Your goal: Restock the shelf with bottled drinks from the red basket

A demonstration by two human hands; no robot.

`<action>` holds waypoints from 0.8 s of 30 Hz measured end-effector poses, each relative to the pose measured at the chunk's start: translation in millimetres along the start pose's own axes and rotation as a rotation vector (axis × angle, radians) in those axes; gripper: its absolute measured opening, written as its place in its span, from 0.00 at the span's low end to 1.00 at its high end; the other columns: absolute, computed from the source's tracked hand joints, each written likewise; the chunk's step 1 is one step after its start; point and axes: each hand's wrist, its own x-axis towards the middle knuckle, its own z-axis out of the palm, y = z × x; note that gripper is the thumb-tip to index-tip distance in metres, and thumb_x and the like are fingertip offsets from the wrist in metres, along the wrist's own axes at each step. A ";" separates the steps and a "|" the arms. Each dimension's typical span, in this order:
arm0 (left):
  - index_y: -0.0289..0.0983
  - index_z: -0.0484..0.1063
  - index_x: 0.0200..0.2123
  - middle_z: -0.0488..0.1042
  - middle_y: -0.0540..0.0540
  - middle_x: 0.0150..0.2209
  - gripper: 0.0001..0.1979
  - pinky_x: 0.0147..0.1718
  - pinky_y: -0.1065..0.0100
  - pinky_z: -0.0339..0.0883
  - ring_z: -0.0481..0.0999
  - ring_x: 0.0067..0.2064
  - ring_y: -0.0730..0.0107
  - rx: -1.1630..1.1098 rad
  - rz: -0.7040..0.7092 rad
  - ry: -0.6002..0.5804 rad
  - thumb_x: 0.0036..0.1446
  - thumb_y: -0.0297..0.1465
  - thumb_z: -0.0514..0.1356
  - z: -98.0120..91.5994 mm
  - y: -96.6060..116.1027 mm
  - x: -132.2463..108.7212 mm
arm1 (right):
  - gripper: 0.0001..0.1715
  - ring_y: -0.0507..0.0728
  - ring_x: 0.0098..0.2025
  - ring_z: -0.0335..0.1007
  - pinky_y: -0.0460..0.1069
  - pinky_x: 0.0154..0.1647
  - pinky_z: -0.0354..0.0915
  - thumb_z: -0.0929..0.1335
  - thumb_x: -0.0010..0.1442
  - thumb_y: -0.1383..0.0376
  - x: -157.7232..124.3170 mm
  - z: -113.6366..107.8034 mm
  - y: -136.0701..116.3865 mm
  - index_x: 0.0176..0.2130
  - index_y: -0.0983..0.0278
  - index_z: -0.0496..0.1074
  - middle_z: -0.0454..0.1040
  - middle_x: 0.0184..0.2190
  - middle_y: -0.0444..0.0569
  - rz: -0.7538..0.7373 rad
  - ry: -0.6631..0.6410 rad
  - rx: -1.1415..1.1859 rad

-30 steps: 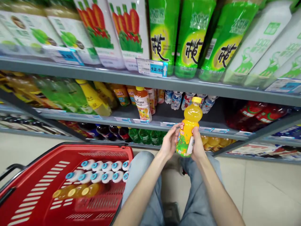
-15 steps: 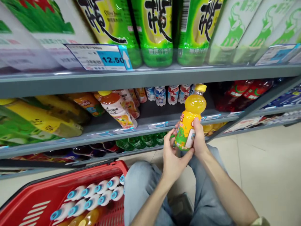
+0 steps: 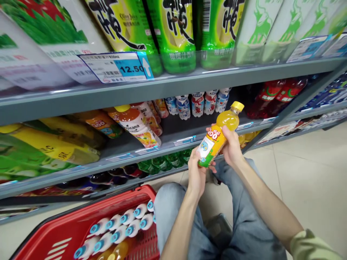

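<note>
Both of my hands hold an orange juice bottle point(image 3: 221, 135) with a yellow cap and a Qoo label. It is tilted, cap up and to the right, above my knees and in front of the lower shelf. My left hand point(image 3: 197, 173) grips the base from the left and below. Around the bottle's upper right side, my right hand point(image 3: 231, 146) is closed, thumb lying near the shoulder. The label's white panel with a blue character faces me. Some fingers of both hands are hidden behind the bottle.
A red shopping basket point(image 3: 51, 231) at lower left holds several white bottles with blue caps point(image 3: 119, 234) and orange drinks. The middle shelf point(image 3: 173, 139) carries a Tropicana bottle point(image 3: 138, 126) and small milk-drink bottles point(image 3: 197, 104). Green olive juice bottles point(image 3: 177, 36) stand above.
The bottle has turned in my hands, so the Qoo name and white panel now face me. It leans further right. My view has shifted slightly.
</note>
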 end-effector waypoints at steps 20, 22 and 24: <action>0.52 0.77 0.54 0.78 0.46 0.50 0.30 0.55 0.57 0.68 0.69 0.57 0.58 1.208 1.483 -0.219 0.53 0.16 0.67 -26.7 -21.4 2.1 | 0.25 0.54 0.32 0.78 0.49 0.32 0.77 0.76 0.54 0.44 26.7 -27.4 -14.8 0.39 0.59 0.72 0.79 0.32 0.42 0.242 0.224 0.412; 0.51 0.76 0.55 0.77 0.45 0.50 0.31 0.54 0.57 0.68 0.69 0.57 0.58 1.197 1.454 -0.210 0.51 0.16 0.66 -26.1 -22.5 1.5 | 0.25 0.54 0.33 0.79 0.49 0.33 0.77 0.76 0.54 0.45 24.7 -27.5 -16.3 0.39 0.60 0.72 0.79 0.33 0.42 0.239 0.193 0.421; 0.48 0.76 0.53 0.74 0.44 0.50 0.30 0.52 0.57 0.68 0.70 0.54 0.58 1.188 1.443 -0.155 0.50 0.15 0.65 -24.7 -23.7 1.5 | 0.25 0.53 0.35 0.79 0.49 0.35 0.78 0.78 0.52 0.47 21.3 -26.5 -17.4 0.41 0.60 0.73 0.80 0.35 0.42 0.214 0.151 0.398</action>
